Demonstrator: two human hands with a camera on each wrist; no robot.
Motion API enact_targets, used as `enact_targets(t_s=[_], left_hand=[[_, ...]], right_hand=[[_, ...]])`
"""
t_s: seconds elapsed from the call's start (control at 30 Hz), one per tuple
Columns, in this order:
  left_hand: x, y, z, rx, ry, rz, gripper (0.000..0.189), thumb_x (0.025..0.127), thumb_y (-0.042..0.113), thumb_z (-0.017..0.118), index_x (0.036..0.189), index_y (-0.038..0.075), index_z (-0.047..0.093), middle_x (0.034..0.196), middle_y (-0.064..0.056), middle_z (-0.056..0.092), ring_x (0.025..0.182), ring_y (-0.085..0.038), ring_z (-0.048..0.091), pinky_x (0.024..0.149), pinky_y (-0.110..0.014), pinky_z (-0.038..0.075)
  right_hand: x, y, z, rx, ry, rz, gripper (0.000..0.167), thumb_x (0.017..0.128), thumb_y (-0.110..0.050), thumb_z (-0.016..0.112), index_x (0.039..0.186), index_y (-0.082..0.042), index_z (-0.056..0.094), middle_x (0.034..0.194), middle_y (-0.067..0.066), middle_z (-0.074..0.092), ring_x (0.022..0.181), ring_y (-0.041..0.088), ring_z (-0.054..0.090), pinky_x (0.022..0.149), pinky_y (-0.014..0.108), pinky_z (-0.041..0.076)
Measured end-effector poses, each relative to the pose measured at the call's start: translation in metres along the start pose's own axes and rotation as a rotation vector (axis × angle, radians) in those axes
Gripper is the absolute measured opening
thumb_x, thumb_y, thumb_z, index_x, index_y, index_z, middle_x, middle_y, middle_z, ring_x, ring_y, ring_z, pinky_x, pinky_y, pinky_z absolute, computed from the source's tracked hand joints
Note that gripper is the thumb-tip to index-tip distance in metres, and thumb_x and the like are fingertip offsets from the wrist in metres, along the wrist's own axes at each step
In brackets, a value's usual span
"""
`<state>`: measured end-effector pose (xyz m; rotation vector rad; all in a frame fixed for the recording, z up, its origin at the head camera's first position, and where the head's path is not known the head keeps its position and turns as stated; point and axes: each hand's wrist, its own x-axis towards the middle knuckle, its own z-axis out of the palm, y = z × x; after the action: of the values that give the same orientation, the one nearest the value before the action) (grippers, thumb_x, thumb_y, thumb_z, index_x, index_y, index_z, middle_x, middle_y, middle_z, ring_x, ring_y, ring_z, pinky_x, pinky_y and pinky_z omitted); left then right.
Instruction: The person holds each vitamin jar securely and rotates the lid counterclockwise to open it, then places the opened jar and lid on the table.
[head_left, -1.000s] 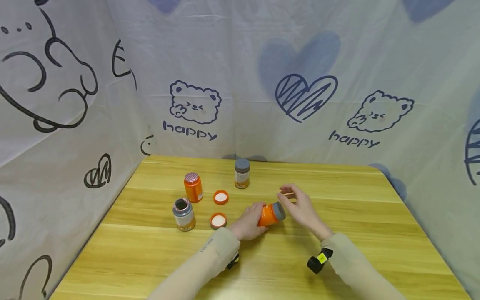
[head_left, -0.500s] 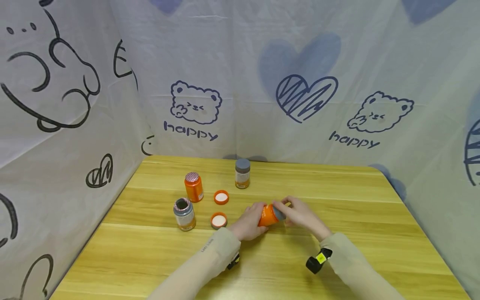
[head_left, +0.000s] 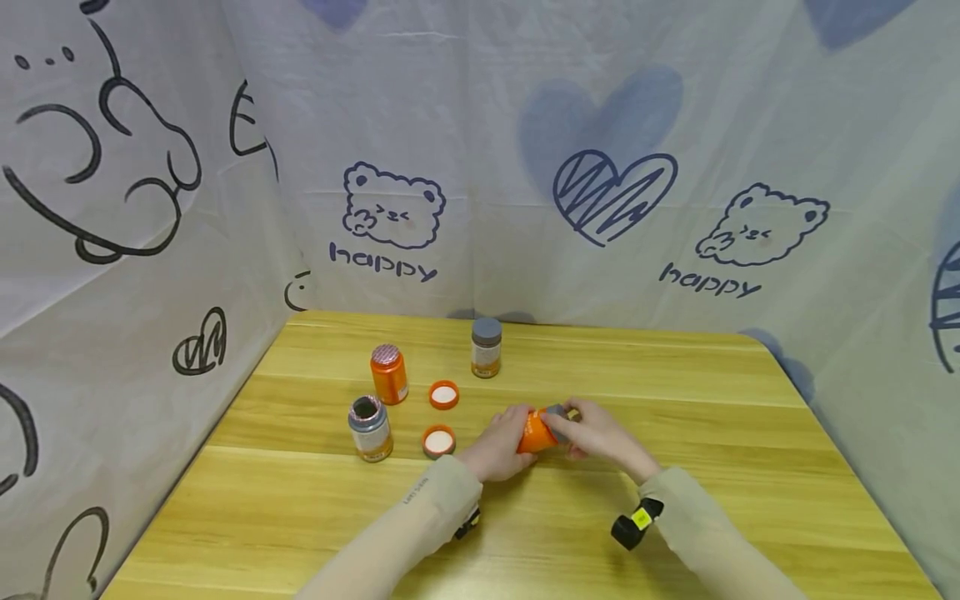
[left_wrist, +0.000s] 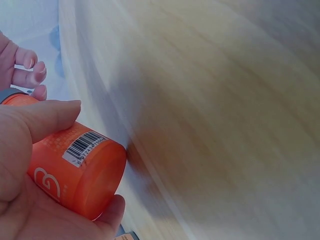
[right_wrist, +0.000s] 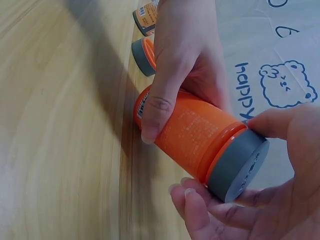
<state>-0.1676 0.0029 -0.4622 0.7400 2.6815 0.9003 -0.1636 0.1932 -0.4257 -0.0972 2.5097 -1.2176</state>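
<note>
My left hand [head_left: 493,448] grips an orange bottle [head_left: 535,431] that lies tilted, its grey cap [right_wrist: 238,164] pointing right. In the left wrist view the thumb lies along the bottle's side near a barcode label [left_wrist: 86,147], and the bottle's base faces the table. With thumb on one side and fingers on the other, my right hand [head_left: 602,435] holds the grey cap, which sits on the bottle's neck. To the left lie an orange lid [head_left: 444,395] and a grey lid with an orange inner ring [head_left: 438,442], both white inside facing up.
An uncapped orange bottle [head_left: 390,377] with a foil seal stands at the left. In front of it is an uncapped grey-topped jar [head_left: 371,433] with a dark opening. A grey-capped jar [head_left: 486,350] stands at the back. A printed cloth [head_left: 510,125] hangs behind the wooden table [head_left: 712,400].
My right hand has come down and left onto the grey cap and taken hold of it, its fingers shifting round it. The left hand and bottle have stayed in place.
</note>
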Motion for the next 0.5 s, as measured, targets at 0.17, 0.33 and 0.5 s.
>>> enact_targets(t_s=[0.17, 0.33, 0.5], left_hand=[[0.001, -0.001, 0.0, -0.006, -0.003, -0.007, 0.063, 0.091, 0.013, 0.074, 0.143, 0.004, 0.04, 0.138, -0.016, 0.053, 0.117, -0.03, 0.051, 0.104, -0.044, 0.046], [0.002, -0.002, 0.001, -0.004, -0.001, -0.007, 0.064, 0.09, 0.013, 0.074, 0.143, 0.004, 0.04, 0.137, -0.016, 0.053, 0.116, -0.03, 0.051, 0.104, -0.043, 0.045], [0.002, -0.002, 0.001, 0.002, -0.002, -0.007, 0.064, 0.09, 0.014, 0.074, 0.143, 0.004, 0.04, 0.136, -0.015, 0.054, 0.116, -0.029, 0.051, 0.103, -0.043, 0.046]], right_hand=[[0.005, 0.009, -0.003, -0.022, -0.047, -0.129, 0.048, 0.1, -0.036, 0.06, 0.127, 0.004, 0.053, 0.098, 0.017, 0.065, 0.069, 0.019, 0.065, 0.065, 0.034, 0.058], [0.009, 0.018, -0.01, -0.131, -0.086, -0.334, 0.037, 0.099, -0.033, 0.062, 0.121, -0.003, 0.057, 0.1, 0.011, 0.064, 0.08, 0.015, 0.062, 0.067, 0.025, 0.054], [0.011, 0.021, -0.017, -0.197, -0.104, -0.472, 0.037, 0.095, -0.029, 0.069, 0.126, -0.011, 0.057, 0.108, 0.006, 0.065, 0.096, 0.019, 0.061, 0.079, 0.029, 0.055]])
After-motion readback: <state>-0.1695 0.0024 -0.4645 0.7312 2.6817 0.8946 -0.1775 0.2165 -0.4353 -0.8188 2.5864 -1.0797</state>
